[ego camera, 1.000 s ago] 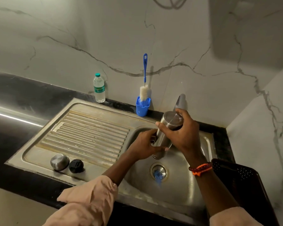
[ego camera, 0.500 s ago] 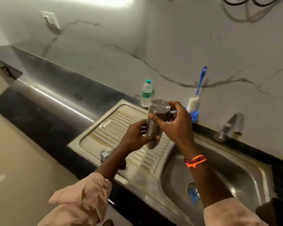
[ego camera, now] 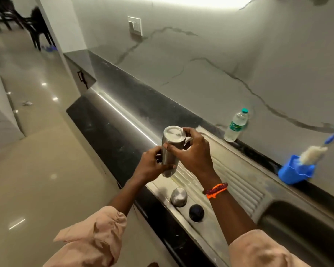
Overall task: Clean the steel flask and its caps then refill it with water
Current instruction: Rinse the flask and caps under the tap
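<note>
Hands (ego camera: 174, 158) gripping the inverted flask (ego camera: 171, 151) have carried it from the basin to over the drainboard (ego camera: 239, 182), at nine o'clock of the basin, apparently drained.

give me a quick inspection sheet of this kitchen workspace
surface: steel drainboard set in a black counter
job's things: steel flask held bottom-up above the drainboard; steel cap and black cap side by side on the drainboard
clutter: plastic water bottle; bottle brush in a blue holder
hands: left hand and right hand both grip the flask
cables: nothing seen
surroundings: marble wall, wall switch, tiled floor
</note>
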